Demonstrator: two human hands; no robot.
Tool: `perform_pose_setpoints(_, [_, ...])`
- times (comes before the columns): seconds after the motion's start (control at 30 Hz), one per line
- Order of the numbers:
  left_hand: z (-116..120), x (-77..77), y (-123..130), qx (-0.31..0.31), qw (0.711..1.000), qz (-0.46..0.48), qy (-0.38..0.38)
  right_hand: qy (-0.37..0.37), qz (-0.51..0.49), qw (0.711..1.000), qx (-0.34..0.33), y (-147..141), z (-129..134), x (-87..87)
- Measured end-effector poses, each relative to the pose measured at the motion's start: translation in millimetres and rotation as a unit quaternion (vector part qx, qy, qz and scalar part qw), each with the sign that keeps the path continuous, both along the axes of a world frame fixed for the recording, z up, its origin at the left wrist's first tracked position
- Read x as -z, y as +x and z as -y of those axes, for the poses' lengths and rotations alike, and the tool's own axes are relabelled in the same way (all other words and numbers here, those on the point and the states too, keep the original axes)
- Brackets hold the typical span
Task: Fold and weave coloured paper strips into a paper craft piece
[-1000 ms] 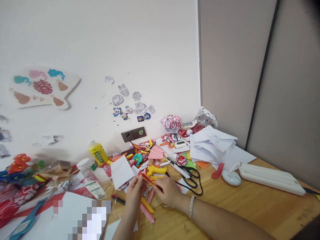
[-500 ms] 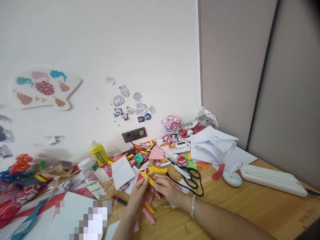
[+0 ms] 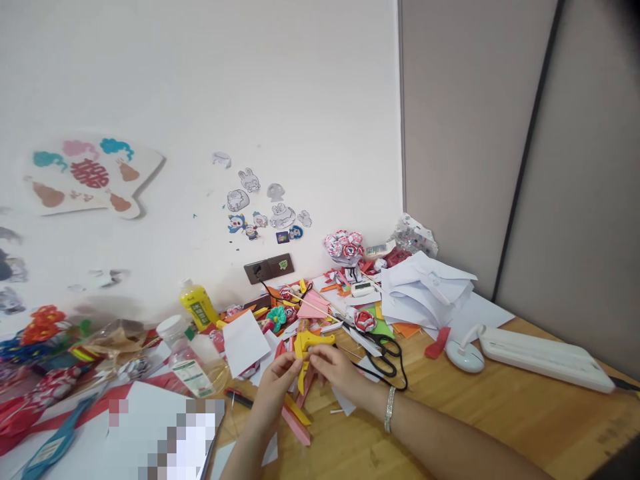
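Observation:
My left hand [image 3: 278, 381] and my right hand [image 3: 332, 369] meet over the table, fingertips pinched together on a narrow yellow paper strip [image 3: 301, 381]. One end of the strip hangs down between them; my fingers hide part of it. Just behind lies a yellow glue gun [image 3: 323, 339], its black cord running off to the right. Pink paper strips [image 3: 297, 427] and another yellow strip [image 3: 299, 410] lie on the wood below my hands. Black-handled scissors [image 3: 389, 355] rest beyond my right hand, and a silver bracelet [image 3: 389, 409] circles that wrist.
White sheets [image 3: 430, 293] are piled at the back right, beside a paper-rose bouquet [image 3: 344, 247]. A white desk lamp [image 3: 545, 360] lies on the right. Bottles [image 3: 187, 367], a blue tool [image 3: 63, 440] and a pixelated screen [image 3: 187, 443] occupy the left.
The yellow strip was held slanting across above my fingers; now it hangs down between my hands. Both hands have shifted slightly, and more of the glue gun shows.

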State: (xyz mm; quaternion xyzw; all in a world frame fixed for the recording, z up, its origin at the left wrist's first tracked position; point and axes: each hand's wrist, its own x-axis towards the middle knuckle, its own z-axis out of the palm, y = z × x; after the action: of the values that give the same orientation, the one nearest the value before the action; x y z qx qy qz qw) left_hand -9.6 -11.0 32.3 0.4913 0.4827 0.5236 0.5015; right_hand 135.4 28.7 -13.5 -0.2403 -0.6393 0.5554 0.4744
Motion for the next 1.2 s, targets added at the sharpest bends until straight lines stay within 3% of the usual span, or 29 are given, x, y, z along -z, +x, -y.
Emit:
perform_pose_setpoints(0.17, [5,-2.9,4,0.037,0.998,-0.043,-0.017,0.008,-0.037,0.998,0.049,10,-1,-14.2])
perform_pose_setpoints(0.4, [-1,7.0,8,-0.007,0.998,-0.056,0.006,0.000,-0.013,0.996,0.094,9,-4,-11.7])
perform_pose_setpoints(0.6, [-3,7.3,13,-0.031,0.999,-0.030,0.018,0.073,0.063,0.980,0.172,11,-3,-15.6])
perform_pose_setpoints(0.97, [-2,7.5,14,-0.028,0.999,-0.027,0.022,0.038,-0.005,0.993,0.111,14,-1,-22.3])
perform_pose_setpoints(1.2, [-5,13.6,13,-0.013,0.999,-0.025,0.040,0.091,0.016,0.988,0.123,15,-1,-21.7])
